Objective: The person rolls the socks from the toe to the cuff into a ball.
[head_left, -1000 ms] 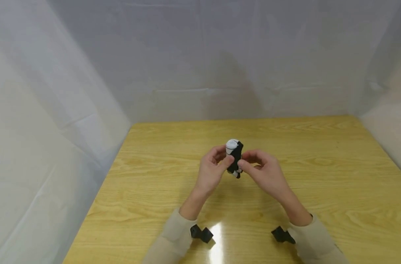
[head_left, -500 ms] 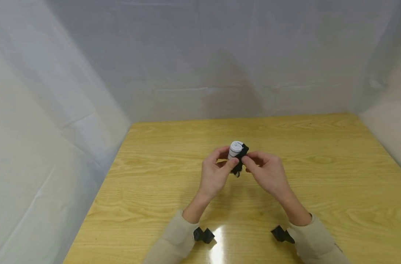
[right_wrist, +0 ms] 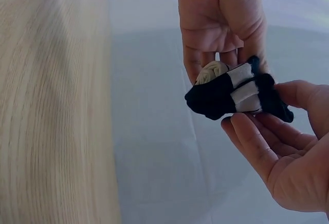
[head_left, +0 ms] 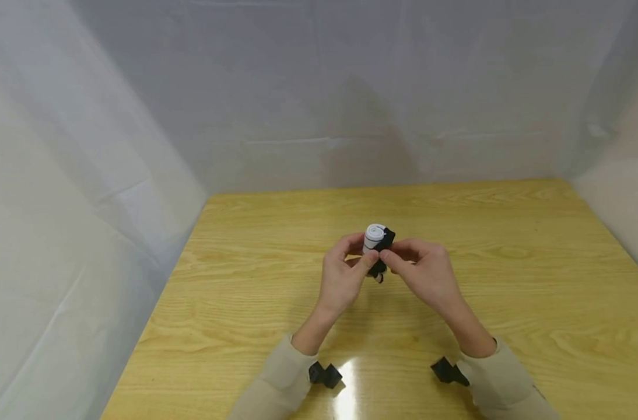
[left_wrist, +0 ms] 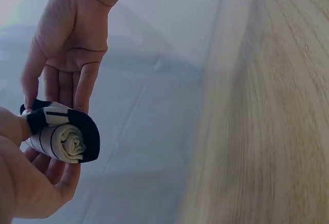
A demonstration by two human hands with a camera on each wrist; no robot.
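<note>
While both hands hold it aloft, the item stands as follows.

Item: rolled sock (head_left: 378,245), white with black bands, wound into a tight cylinder with a black cuff folded over one side; spiral end visible in the left wrist view (left_wrist: 61,136).
Location: held in the air above the middle of the worktop (head_left: 508,280), well apart from every edge; it does not touch the surface.
Left hand (head_left: 344,274): grip pinching the roll, thumb on the near side and fingers (left_wrist: 51,170) cupped behind it.
Right hand (head_left: 424,271): grip pinching the black cuff end, thumb on top, fingers (right_wrist: 257,142) curled beneath.
Sleeves: beige, both wrists, each carrying a small black camera mount (head_left: 324,373).
Surroundings: pale sheeting (head_left: 88,175) hung round the left, far and right edges of the worktop.
Risk, unrolling: judged likely if either pinch slackens; the roll looks held shut mainly by the cuff and finger pressure, so the spiral could spring loose.
Risk, drop: the bundle is small and held by fingertips only; a slip would send it down to the middle of the worktop, where it may roll.
Risk, cuff: pulling the black band too hard could drag it off the roll rather than over it.
</note>
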